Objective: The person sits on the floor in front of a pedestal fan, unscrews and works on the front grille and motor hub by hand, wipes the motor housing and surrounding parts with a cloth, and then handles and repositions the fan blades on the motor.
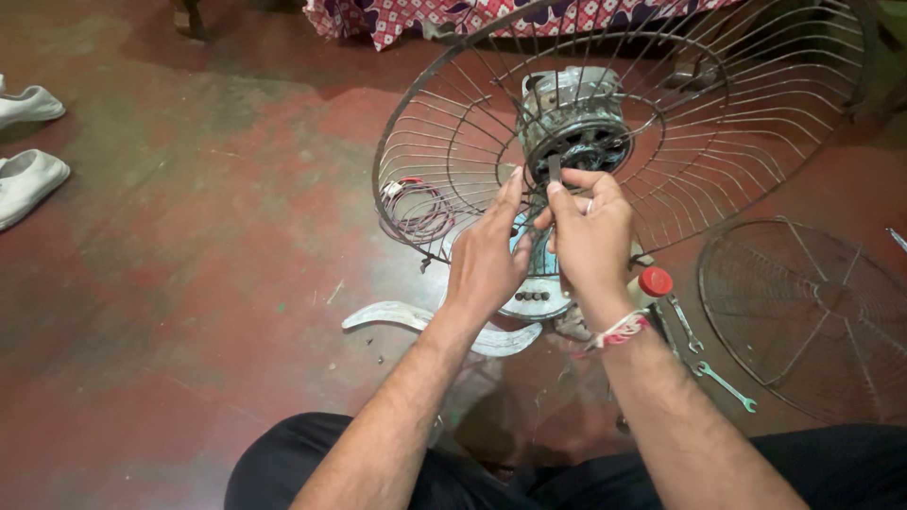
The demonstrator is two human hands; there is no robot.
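I see a worn red floor point(189, 283); on it lie two white shoes point(28, 179), a loose wire guard point(812, 321), two spanners point(726, 385), a pale fan blade point(416, 321) and coiled wire point(416, 210).
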